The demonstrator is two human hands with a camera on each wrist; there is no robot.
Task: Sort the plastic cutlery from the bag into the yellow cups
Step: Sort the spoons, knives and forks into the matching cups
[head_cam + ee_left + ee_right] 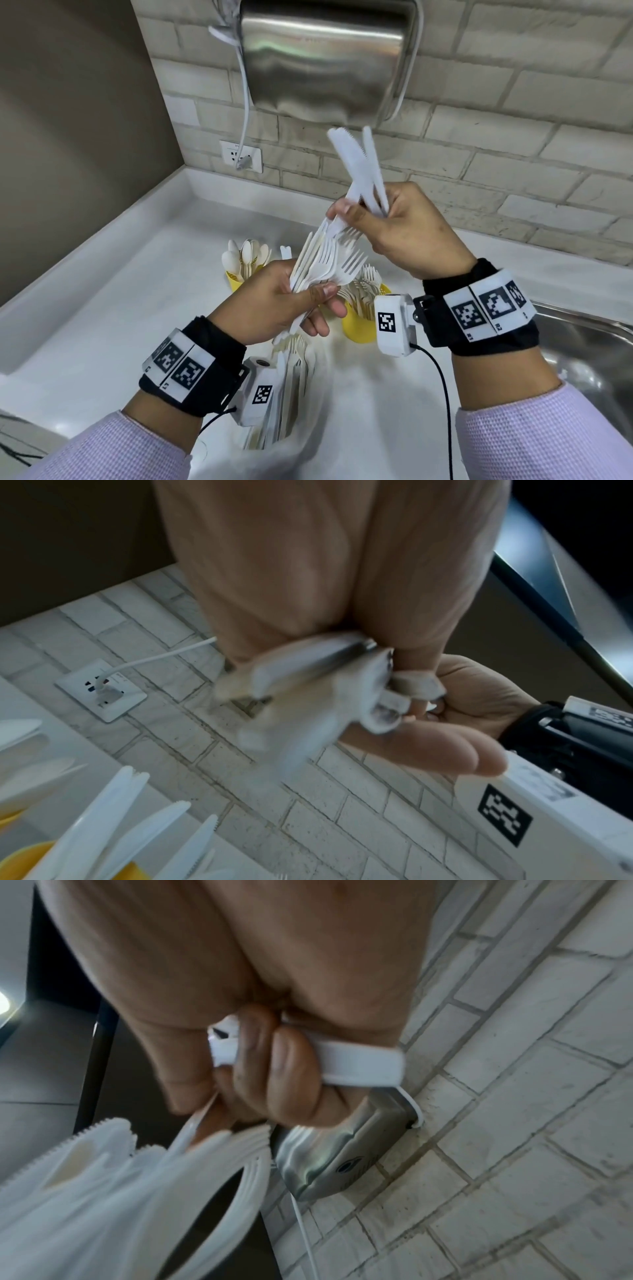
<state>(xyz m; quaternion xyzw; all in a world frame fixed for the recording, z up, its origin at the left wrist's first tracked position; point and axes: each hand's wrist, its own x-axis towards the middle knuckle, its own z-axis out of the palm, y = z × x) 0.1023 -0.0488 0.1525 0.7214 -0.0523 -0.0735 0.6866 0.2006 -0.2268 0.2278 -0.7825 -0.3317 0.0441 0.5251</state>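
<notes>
Above the cups, left hand (274, 301) grips forks (329, 263); right hand (407, 233) fingers pinch knives (356, 164).

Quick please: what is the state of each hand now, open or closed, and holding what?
Left hand: closed, gripping a bunch of white plastic forks.
Right hand: closed, gripping white plastic knives.

Two yellow cups (358, 323) visible, lower centre; a third hidden. Two hands (281, 301). Knives (356, 164) aloft: roughly three. Forks (329, 263): too bunched to count.
</notes>
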